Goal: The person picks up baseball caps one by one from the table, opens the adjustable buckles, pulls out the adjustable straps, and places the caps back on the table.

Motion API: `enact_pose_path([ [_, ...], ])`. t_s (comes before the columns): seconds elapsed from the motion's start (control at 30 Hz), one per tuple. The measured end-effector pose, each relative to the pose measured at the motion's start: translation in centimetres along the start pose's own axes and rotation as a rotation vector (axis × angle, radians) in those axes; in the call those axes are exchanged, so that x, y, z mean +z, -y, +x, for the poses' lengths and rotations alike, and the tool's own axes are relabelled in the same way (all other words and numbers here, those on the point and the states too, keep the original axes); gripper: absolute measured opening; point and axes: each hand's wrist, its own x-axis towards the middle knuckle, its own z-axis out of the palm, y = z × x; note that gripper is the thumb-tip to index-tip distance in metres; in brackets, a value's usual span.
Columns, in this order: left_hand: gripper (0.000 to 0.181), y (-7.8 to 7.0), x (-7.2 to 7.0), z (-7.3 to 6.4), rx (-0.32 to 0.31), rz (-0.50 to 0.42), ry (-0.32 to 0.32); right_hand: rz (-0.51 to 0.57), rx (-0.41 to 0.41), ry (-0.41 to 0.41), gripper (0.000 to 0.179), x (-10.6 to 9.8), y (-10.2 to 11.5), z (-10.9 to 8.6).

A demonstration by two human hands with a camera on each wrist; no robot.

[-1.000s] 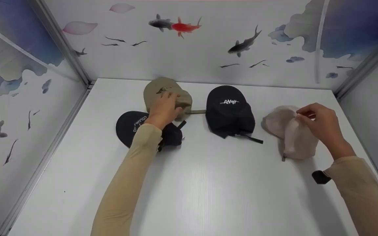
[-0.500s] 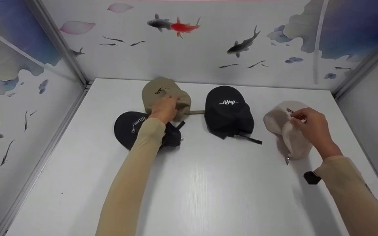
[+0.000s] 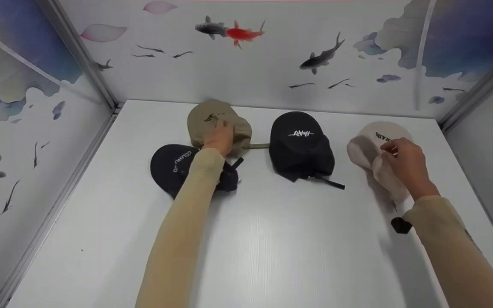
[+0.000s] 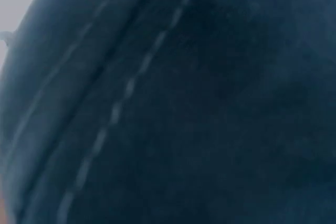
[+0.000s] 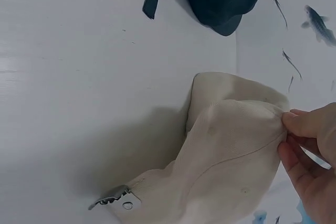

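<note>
Four baseball caps are spread over the far half of a white table (image 3: pixel 263 244): a khaki cap (image 3: pixel 241 133) and a navy cap (image 3: pixel 165 167) at left, a black cap (image 3: pixel 300 147) with white lettering near the middle, and a pale beige cap (image 3: pixel 387 177) at right. The right hand (image 3: pixel 409 167) pinches the beige cap between thumb and fingers; the right wrist view shows its cloth gathered at that pinch, a metal buckle (image 5: pixel 126 201) at the other end. Whether the cap partly rests on the table is unclear. The left hand (image 3: pixel 219 136) lies on the khaki cap, near its lettering; I cannot tell whether its fingers clasp the fabric or only touch it, as dark stitched cloth fills the left wrist view. Both caps should be light and not fragile, with matte cloth that is unlikely to slip. Their crowns look soft and prone to cave, so a pinch on a seam serves, while the brim, probably stiffer, would give steadier hold than the strap end.
</note>
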Motion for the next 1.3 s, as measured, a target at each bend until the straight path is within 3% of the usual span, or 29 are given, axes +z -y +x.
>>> enact_pose_path([
  [0.33,0.033,-0.5,0.1,1.1,-0.015,0.018,-0.042,-0.01,0.008,-0.032,0.023,0.8,-0.4,0.6],
  [0.57,0.03,-0.3,0.1,1.5,-0.003,0.021,-0.042,0.002,0.009,0.051,0.036,0.7,-0.8,0.2],
  [0.73,0.027,0.0,0.4,1.7,-0.013,0.037,-0.083,0.0,0.027,0.096,0.039,0.7,-0.7,0.1],
  [1.0,0.029,0.0,0.8,1.9,-0.041,0.061,-0.114,0.029,-0.071,0.008,0.039,0.3,0.0,-0.8],
  [1.3,0.023,0.6,0.1,2.1,0.016,0.044,-0.218,0.065,-0.154,-0.034,0.034,0.0,1.2,-2.0],
])
